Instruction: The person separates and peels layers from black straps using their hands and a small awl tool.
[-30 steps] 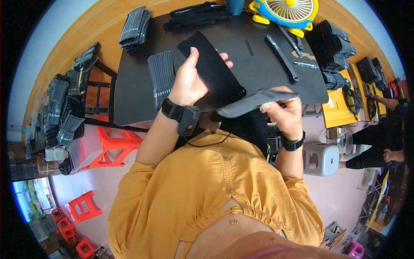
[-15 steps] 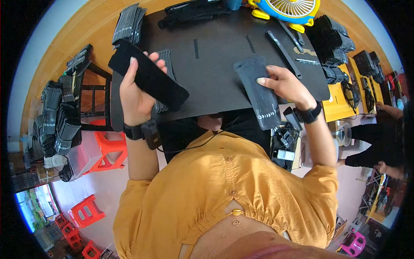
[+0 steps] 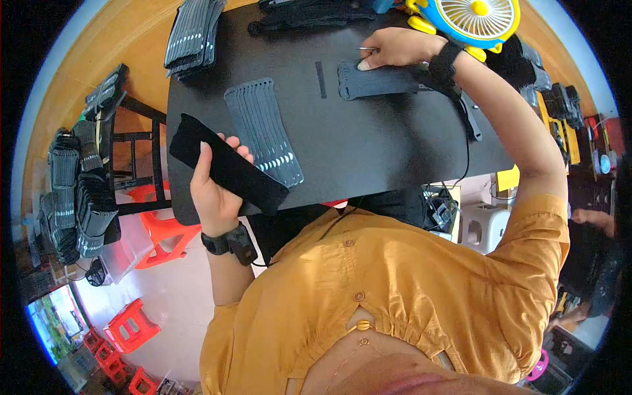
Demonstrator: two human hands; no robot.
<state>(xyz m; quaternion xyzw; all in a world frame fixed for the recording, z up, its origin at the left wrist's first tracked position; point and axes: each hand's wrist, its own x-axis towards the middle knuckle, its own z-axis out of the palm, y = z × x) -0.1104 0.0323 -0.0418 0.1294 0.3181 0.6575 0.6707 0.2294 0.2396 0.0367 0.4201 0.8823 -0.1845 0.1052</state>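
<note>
My left hand (image 3: 214,181) is closed around a long black fabric piece (image 3: 227,164) with a soft, dull face, held tilted above the table's front left edge. My thumb lies over its top and my fingertips show at its far side. At the far right of the table, my right hand (image 3: 401,49) has its fingers bent and pinched. A thin silver rod (image 3: 366,48) sticks out from them; the rest of it is hidden. Just below that hand a dark grey sleeve-like strip (image 3: 378,82) lies flat. Between my hands several similar grey strips (image 3: 263,131) lie fanned out.
A blue and yellow fan (image 3: 477,23) stands at the far right of the black table (image 3: 322,145). A stack of grey strips (image 3: 193,36) sits at the far left corner. More bundles (image 3: 85,191) hang to the left, near red stools (image 3: 161,243). Another person's arm (image 3: 592,220) shows at right.
My right hand has moved up and away; the grey strip it held now lies on the table. The thin silver rod now shows in it. My left hand still holds the black fabric piece.
</note>
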